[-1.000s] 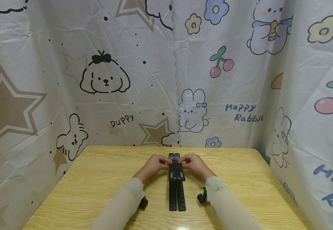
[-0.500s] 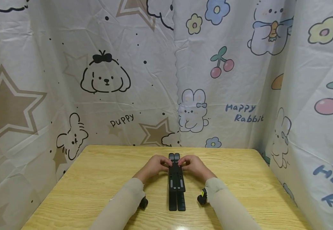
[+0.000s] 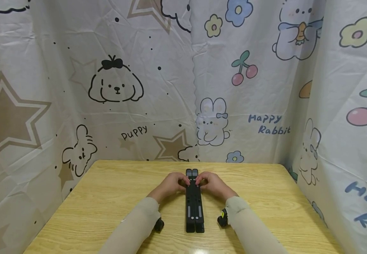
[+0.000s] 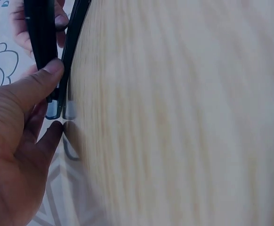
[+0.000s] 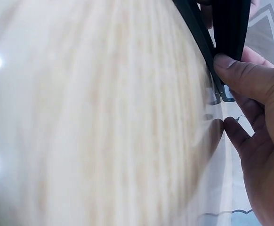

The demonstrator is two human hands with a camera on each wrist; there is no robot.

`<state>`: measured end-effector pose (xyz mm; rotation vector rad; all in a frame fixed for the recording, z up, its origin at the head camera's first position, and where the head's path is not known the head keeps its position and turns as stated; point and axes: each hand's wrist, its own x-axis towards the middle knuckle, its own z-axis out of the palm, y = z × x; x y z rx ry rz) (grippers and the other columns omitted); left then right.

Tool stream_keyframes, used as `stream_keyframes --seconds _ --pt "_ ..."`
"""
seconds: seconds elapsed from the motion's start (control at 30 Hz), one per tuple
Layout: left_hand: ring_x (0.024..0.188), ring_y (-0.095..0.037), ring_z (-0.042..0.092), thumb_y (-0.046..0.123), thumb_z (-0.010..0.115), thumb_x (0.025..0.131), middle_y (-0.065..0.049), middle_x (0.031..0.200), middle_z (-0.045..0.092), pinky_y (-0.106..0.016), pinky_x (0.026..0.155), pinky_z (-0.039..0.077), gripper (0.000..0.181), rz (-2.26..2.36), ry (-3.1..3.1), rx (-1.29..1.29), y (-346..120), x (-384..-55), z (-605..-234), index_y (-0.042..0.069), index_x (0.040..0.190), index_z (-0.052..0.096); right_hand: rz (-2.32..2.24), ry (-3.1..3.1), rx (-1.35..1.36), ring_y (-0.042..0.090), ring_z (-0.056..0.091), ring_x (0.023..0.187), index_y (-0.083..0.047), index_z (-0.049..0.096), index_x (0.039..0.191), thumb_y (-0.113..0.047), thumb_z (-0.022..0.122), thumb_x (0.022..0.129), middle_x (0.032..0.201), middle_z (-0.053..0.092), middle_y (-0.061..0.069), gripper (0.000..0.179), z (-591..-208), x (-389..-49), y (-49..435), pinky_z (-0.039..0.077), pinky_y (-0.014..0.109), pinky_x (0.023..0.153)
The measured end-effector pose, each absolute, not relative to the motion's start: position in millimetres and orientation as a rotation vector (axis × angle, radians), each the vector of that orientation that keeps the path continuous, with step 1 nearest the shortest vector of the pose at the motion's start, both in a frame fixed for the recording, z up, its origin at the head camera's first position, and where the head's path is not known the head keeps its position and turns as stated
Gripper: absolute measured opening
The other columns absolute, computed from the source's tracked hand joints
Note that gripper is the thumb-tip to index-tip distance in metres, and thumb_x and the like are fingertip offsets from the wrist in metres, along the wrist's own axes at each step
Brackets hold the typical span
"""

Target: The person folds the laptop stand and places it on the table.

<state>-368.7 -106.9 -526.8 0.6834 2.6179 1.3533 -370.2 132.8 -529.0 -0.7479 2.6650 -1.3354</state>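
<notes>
A black folding laptop stand point(image 3: 194, 203) lies lengthwise at the middle of the table, its two long bars side by side. My left hand point(image 3: 170, 184) pinches the upper part of it near the far end, from the left. From the other side my right hand point(image 3: 214, 184) does the same, fingertips on top. In the left wrist view the left thumb point(image 4: 53, 67) presses the side of the upper arm, and a narrow gap shows between the stand's upper and lower parts. The right thumb point(image 5: 224, 61) sits likewise on the stand point(image 5: 231, 28) in the right wrist view.
The wooden table point(image 3: 116, 183) has its far edge just beyond the stand. A printed curtain point(image 3: 158, 106) hangs behind the table and along both sides. Dark wrist cameras point(image 3: 222, 218) hang under both sleeves.
The stand's raised upper part has swung down toward the near end and now covers nearly all of the lower bars. Both hands have kept their hold at the far end, barely moving.
</notes>
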Motion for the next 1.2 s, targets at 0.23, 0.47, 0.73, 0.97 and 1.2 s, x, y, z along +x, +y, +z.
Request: stream_keyframes --seconds 0.23,0.47,0.73,0.97,1.2 --pt "0.109 -0.017 0.064 -0.004 0.085 0.078 0.002 0.108 0.073 -0.043 0.101 0.053 0.024 1.323 2.630 0.652 -105.5 -367.4 -525.9 0.014 0.091 0.076 -1.287 2.678 -0.789 0.025 0.061 0.116 -0.013 0.073 0.093 0.006 0.081 0.081 0.115 0.068 0.002 0.024 -527.3 -368.2 131.4 0.047 0.050 0.108" --pt "0.120 -0.024 0.063 -0.003 0.087 0.076 0.000 0.112 0.074 -0.045 0.106 0.050 0.023 1.321 2.614 0.663 -106.9 -367.4 -526.6 0.012 0.091 0.076 -1.239 2.664 -0.797 0.025 0.059 0.121 -0.012 0.074 0.096 0.007 0.079 0.082 0.121 0.066 0.002 0.025 -526.2 -366.4 134.4 0.047 0.049 0.108" --pt "0.129 -0.027 0.060 -0.003 0.086 0.077 -0.003 0.122 0.073 -0.045 0.110 0.048 0.022 1.253 2.619 0.695 -107.6 -367.5 -524.7 0.012 0.091 0.079 -1.161 2.671 -0.854 0.026 0.058 0.122 -0.011 0.076 0.098 0.008 0.078 0.083 0.123 0.065 0.003 0.024 -525.4 -366.5 135.9 0.047 0.048 0.109" --pt "0.129 -0.026 0.060 -0.003 0.085 0.078 0.000 0.119 0.073 -0.045 0.111 0.047 0.022 1.196 2.637 0.708 -107.2 -369.1 -521.9 0.014 0.090 0.080 -1.119 2.683 -0.890 0.025 0.058 0.122 -0.011 0.077 0.099 0.008 0.077 0.083 0.124 0.064 0.002 0.025 -523.6 -365.5 137.2 0.048 0.047 0.108" --pt "0.126 -0.024 0.061 0.000 0.085 0.080 0.000 0.122 0.072 -0.045 0.112 0.045 0.022 0.990 2.706 0.800 -106.5 -367.4 -517.8 0.016 0.095 0.080 -0.946 2.761 -1.041 0.026 0.060 0.121 -0.009 0.078 0.103 0.006 0.077 0.084 0.124 0.066 0.004 0.024 -519.6 -360.7 136.9 0.046 0.049 0.110"
